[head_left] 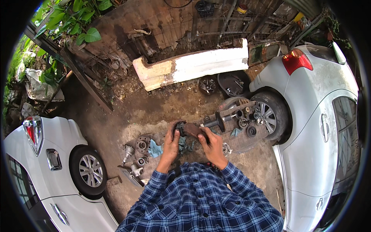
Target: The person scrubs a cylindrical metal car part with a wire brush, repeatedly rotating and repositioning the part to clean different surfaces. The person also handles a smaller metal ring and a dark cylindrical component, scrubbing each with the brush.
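Blue plaid shirt [193, 201] cloth fills the lower middle, its sleeves leading to two bare hands held close together over a parts-strewn board [243, 141]. Between them, raised above the board's near-middle, sits the work: a dark, blackened part [179, 127], rounded and ridged in outline, and against it a reddish-brown piece [192, 129] — matte, flat-faced and rough-looking, with a blunt, rounded end. What either is made of, I cannot tell. The left hand [169, 149] has its fingers curled around the dark part, thumb pressed along the near side; the right hand [213, 146] pinches the brown piece's right end between thumb and bent fingers, some hidden. Just beyond the right hand lies a shaft with a black flange [220, 121]; near the left are a crumpled light-blue cloth [155, 149] and a round, holed wheel hub [142, 144]. Silvery cars flank the board — left car [46, 154], right car [309, 104].
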A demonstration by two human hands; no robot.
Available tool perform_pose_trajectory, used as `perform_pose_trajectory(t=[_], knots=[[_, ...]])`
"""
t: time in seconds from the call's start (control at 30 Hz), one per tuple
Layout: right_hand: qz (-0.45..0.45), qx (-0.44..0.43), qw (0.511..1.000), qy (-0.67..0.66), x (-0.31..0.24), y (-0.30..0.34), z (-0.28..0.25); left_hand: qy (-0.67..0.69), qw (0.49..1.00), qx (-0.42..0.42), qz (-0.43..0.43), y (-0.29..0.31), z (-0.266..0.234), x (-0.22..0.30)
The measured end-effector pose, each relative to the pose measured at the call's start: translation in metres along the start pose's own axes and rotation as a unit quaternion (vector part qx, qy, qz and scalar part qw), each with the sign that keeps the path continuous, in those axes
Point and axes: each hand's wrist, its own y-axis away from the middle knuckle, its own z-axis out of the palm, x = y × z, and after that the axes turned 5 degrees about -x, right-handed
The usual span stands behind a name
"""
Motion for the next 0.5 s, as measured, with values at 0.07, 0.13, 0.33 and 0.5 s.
perform_pose_trajectory(t=[0.07,0.13,0.33,0.5], knots=[[0.039,-0.047,0.997,-0.046,-0.001,-0.001,-0.002,-0.024,1.000,-0.016,0.010,0.000,-0.001,0.003],[-0.010,0.006,1.000,-0.025,-0.002,-0.005,-0.003,-0.063,0.998,0.001,-0.009,0.000,-0.003,0.005],[-0.077,0.011,0.997,0.009,-0.009,-0.003,0.001,-0.023,0.999,-0.015,-0.044,-0.003,-0.014,0.008],[0.050,-0.017,0.996,-0.070,-0.006,-0.003,0.009,-0.089,0.995,0.007,-0.038,0.003,-0.007,0.008]])
